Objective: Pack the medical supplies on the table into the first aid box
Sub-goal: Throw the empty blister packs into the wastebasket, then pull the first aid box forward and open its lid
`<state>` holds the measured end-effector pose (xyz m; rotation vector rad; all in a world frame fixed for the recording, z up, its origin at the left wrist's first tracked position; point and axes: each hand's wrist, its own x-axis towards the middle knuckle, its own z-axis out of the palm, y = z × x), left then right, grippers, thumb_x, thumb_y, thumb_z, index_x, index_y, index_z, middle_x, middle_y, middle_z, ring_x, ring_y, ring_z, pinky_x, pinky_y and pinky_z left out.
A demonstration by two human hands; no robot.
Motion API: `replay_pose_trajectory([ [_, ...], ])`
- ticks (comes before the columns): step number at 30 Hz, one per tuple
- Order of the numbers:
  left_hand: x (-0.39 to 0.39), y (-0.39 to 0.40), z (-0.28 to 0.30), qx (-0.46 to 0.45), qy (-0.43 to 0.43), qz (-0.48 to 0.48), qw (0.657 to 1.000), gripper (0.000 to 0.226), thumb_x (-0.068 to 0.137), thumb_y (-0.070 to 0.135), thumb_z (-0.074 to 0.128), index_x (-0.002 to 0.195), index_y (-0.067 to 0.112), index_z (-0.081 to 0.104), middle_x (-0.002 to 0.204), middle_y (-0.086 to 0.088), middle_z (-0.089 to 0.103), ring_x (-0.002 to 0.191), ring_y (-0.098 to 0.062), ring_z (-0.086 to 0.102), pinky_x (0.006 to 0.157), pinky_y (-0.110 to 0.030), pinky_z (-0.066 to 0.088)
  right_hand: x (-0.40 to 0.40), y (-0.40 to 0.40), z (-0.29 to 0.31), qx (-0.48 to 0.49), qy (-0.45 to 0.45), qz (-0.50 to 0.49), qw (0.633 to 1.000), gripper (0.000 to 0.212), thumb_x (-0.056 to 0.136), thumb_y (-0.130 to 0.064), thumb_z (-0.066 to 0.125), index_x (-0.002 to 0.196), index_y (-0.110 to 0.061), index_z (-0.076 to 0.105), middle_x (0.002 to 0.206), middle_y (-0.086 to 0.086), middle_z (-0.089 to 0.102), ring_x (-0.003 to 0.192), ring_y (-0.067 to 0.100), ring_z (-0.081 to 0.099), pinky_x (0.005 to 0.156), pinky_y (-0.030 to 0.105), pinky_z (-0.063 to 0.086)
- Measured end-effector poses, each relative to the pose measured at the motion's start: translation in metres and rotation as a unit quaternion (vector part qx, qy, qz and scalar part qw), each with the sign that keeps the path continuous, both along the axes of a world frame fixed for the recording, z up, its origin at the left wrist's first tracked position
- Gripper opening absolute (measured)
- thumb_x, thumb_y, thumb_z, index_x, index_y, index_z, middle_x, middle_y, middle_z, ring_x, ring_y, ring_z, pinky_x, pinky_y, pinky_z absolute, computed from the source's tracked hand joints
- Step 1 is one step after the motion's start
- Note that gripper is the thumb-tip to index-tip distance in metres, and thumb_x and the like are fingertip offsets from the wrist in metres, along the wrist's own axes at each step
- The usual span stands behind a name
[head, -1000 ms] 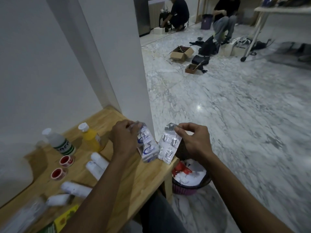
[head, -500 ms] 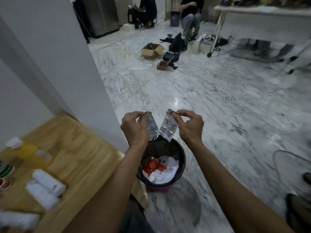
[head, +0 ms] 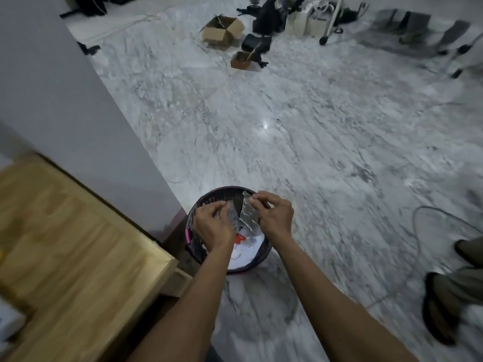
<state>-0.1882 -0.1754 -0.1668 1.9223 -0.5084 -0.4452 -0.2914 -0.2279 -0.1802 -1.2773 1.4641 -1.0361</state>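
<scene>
Both hands hover over a dark round waste bin (head: 201, 202) on the floor beside the table. My left hand (head: 213, 226) pinches one silver pill blister strip (head: 233, 214). My right hand (head: 274, 215) pinches a second silver blister strip (head: 248, 214) by its top edge. The two strips hang side by side, almost touching, just above the bin's opening. Inside the bin lie white paper and a red scrap (head: 239, 238). The first aid box is out of sight, as are the bottles and rolls.
The wooden table (head: 78, 257) fills the lower left, its corner close to the bin. A white wall corner (head: 78, 113) stands behind it. Cardboard boxes (head: 222, 30) and bags lie far off on the marble floor. A cable (head: 444, 212) and another person's foot (head: 441, 309) are at right.
The view has swung right and down, away from the tabletop supplies. Both hands carried the blister strips off the table and lowered them over the bin.
</scene>
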Motion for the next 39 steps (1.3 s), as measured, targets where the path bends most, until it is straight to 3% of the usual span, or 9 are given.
replay_pose_trajectory([
  [2, 0.002, -0.002, -0.008, 0.012, 0.005, 0.001, 1.0, 0.008, 0.078, 0.009, 0.077, 0.086, 0.009, 0.077, 0.087, -0.002, 0.069, 0.087, -0.021, 0.065, 0.077, -0.033, 0.056, 0.005, -0.001, -0.012, 0.015, 0.003, 0.001, 1.0, 0.013, 0.074, -0.016, 0.085, 0.086, -0.014, 0.08, 0.091, -0.003, 0.075, 0.087, 0.009, 0.071, 0.086, 0.035, 0.059],
  [4, 0.005, -0.005, -0.016, 0.023, 0.007, 0.002, 1.0, 0.011, 0.078, 0.011, 0.078, 0.089, 0.011, 0.077, 0.089, -0.001, 0.069, 0.088, -0.019, 0.064, 0.081, -0.038, 0.057, 0.009, -0.004, -0.023, 0.032, 0.004, 0.007, 0.999, 0.013, 0.074, -0.018, 0.085, 0.085, -0.017, 0.079, 0.092, -0.005, 0.074, 0.089, 0.011, 0.071, 0.087, 0.037, 0.059],
  [9, 0.014, -0.007, -0.026, 0.051, 0.007, -0.007, 0.999, 0.036, 0.077, 0.017, 0.081, 0.111, 0.014, 0.072, 0.112, -0.005, 0.07, 0.104, -0.02, 0.062, 0.095, -0.035, 0.051, 0.016, -0.007, -0.038, 0.057, 0.025, 0.038, 0.997, 0.031, 0.076, -0.035, 0.083, 0.105, -0.024, 0.076, 0.107, -0.007, 0.074, 0.1, 0.007, 0.067, 0.093, 0.032, 0.055],
  [13, 0.019, -0.006, -0.027, 0.058, -0.009, -0.02, 0.998, 0.041, 0.079, 0.02, 0.079, 0.118, 0.014, 0.07, 0.118, -0.006, 0.068, 0.11, -0.021, 0.061, 0.097, -0.035, 0.048, 0.02, -0.009, -0.04, 0.058, 0.037, 0.059, 0.996, 0.043, 0.08, -0.038, 0.079, 0.119, -0.022, 0.07, 0.116, -0.004, 0.071, 0.108, 0.009, 0.064, 0.097, 0.03, 0.052],
  [18, 0.022, -0.004, -0.028, 0.07, -0.014, -0.02, 0.997, 0.041, 0.079, 0.023, 0.079, 0.118, 0.016, 0.069, 0.118, -0.006, 0.067, 0.11, -0.021, 0.06, 0.097, -0.036, 0.048, 0.021, -0.011, -0.042, 0.066, 0.049, 0.063, 0.995, 0.045, 0.08, -0.038, 0.078, 0.122, -0.023, 0.069, 0.118, -0.003, 0.07, 0.101, 0.003, 0.059, 0.098, 0.03, 0.051],
  [23, 0.021, -0.001, -0.023, 0.073, -0.015, -0.027, 0.997, 0.044, 0.079, 0.025, 0.079, 0.12, 0.017, 0.068, 0.12, -0.005, 0.066, 0.112, -0.021, 0.059, 0.099, -0.04, 0.049, 0.019, -0.009, -0.035, 0.066, 0.05, 0.068, 0.994, 0.045, 0.081, -0.038, 0.077, 0.123, -0.022, 0.068, 0.121, -0.003, 0.069, 0.108, 0.007, 0.06, 0.097, 0.026, 0.048],
  [31, 0.012, 0.012, 0.014, 0.051, -0.023, -0.056, 0.997, 0.044, 0.08, 0.029, 0.077, 0.121, 0.016, 0.068, 0.122, -0.005, 0.067, 0.114, -0.021, 0.061, 0.096, -0.027, 0.045, 0.006, 0.003, 0.002, 0.041, 0.027, 0.068, 0.997, 0.04, 0.082, -0.031, 0.077, 0.12, -0.019, 0.069, 0.114, -0.001, 0.071, 0.097, 0.005, 0.061, 0.094, 0.029, 0.054],
  [35, 0.004, 0.025, 0.05, 0.036, -0.031, -0.058, 0.997, 0.044, 0.083, 0.031, 0.075, 0.123, 0.017, 0.066, 0.125, -0.009, 0.065, 0.118, -0.023, 0.057, 0.092, -0.023, 0.034, -0.004, 0.014, 0.035, 0.019, 0.021, 0.079, 0.997, 0.041, 0.084, -0.032, 0.076, 0.122, -0.02, 0.068, 0.122, -0.002, 0.069, 0.105, 0.006, 0.059, 0.096, 0.026, 0.049],
  [39, -0.002, 0.042, 0.091, 0.005, -0.037, -0.063, 0.997, 0.044, 0.084, 0.035, 0.073, 0.125, 0.02, 0.064, 0.129, -0.007, 0.063, 0.124, -0.022, 0.054, 0.1, -0.03, 0.038, -0.015, 0.029, 0.074, -0.02, 0.013, 0.088, 0.996, 0.043, 0.084, -0.037, 0.075, 0.124, -0.024, 0.067, 0.126, -0.005, 0.067, 0.117, 0.012, 0.059, 0.1, 0.032, 0.048],
])
